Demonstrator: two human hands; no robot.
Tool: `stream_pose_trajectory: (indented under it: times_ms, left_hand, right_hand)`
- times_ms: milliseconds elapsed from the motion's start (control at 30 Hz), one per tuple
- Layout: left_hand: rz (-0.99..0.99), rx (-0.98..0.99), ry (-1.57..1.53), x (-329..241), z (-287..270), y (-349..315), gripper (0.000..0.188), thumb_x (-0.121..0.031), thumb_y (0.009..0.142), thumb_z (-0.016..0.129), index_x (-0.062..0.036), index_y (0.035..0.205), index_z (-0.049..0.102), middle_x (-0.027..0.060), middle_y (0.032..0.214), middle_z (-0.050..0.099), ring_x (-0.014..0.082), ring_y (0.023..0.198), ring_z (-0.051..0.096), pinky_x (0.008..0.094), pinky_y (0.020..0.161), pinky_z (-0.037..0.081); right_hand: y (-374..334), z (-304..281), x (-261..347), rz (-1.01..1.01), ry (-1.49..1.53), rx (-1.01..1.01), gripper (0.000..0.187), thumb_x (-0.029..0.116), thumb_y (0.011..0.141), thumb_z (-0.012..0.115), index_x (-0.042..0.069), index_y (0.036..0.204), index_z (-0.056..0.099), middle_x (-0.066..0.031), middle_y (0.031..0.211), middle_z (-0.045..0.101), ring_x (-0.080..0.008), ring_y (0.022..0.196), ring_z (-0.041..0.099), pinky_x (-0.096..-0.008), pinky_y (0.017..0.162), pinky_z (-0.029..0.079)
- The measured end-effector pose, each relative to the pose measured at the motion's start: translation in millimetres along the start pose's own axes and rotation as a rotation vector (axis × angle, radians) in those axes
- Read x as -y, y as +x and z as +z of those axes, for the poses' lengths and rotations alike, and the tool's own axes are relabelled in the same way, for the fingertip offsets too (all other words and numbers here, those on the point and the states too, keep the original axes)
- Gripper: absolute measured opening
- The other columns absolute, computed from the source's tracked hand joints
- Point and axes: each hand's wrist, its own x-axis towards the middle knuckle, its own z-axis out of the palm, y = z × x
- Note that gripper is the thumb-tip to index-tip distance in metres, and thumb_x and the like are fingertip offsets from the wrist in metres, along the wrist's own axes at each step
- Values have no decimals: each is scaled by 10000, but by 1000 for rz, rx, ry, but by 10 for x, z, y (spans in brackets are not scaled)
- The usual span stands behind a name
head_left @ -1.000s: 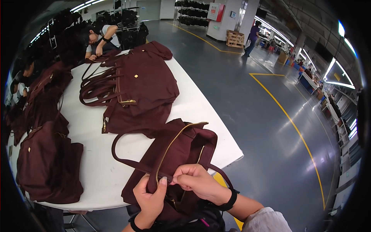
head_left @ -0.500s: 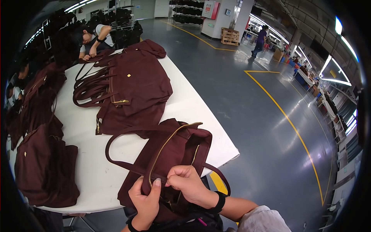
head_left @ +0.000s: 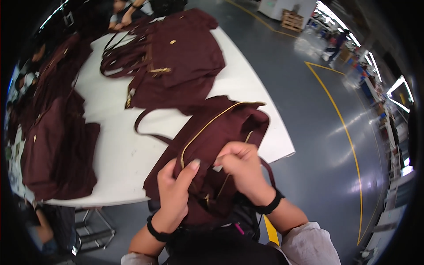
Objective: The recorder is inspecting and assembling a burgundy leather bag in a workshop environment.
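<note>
A maroon fabric handbag (head_left: 212, 128) lies open near the table's right corner, with a gold zipper (head_left: 207, 126) curving along its mouth. My left hand (head_left: 176, 183) grips the bag's left edge just below the zipper, thumb on top. Over the opening, my right hand (head_left: 245, 170) has its fingers pinched together; what they hold, if anything, is too small and blurred to name. Beside those fingertips, a small whitish piece (head_left: 217, 168) shows against the maroon cloth. One handle (head_left: 145, 121) loops out to the left on the table.
The white table (head_left: 119, 168) carries a pile of similar maroon bags (head_left: 181, 53) at the back and more bags (head_left: 57, 154) along the left. A co-worker's hand (head_left: 126, 20) is at the far end. A metal stool frame (head_left: 95, 234) stands under the left side.
My right hand has moved right, away from my left, which keeps its hold on the bag's edge. The small whitish piece now shows. The whole view has shifted downward.
</note>
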Motion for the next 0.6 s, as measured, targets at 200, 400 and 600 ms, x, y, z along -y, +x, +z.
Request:
stream_pose_trajectory:
  times_ms: [200,400,600]
  left_hand:
    - [-255,88,-202,-112,-77,41,205,-146,878,591,-24,1042,613,27,993,650,90,913,592,255,846,439]
    - [-381,-10,-208,-135,-121,31,176,-200,867,609,-66,980,615,2,977,641,76,919,578,247,854,423]
    - [-498,4,-330,-107,-142,67,162,-208,856,628,-83,959,632,-7,958,642,79,902,584,244,831,435]
  right_hand:
    - [1,-9,69,146,11,53,112,35,839,576,8,801,678,-24,642,620,-41,523,518,-173,480,406]
    - [-32,36,74,122,-20,119,113,-1,837,617,-17,926,684,-61,753,673,-68,634,618,-192,567,510]
    - [-39,78,31,23,-123,92,138,-35,808,657,-52,944,673,-65,816,694,-50,717,636,-175,655,508]
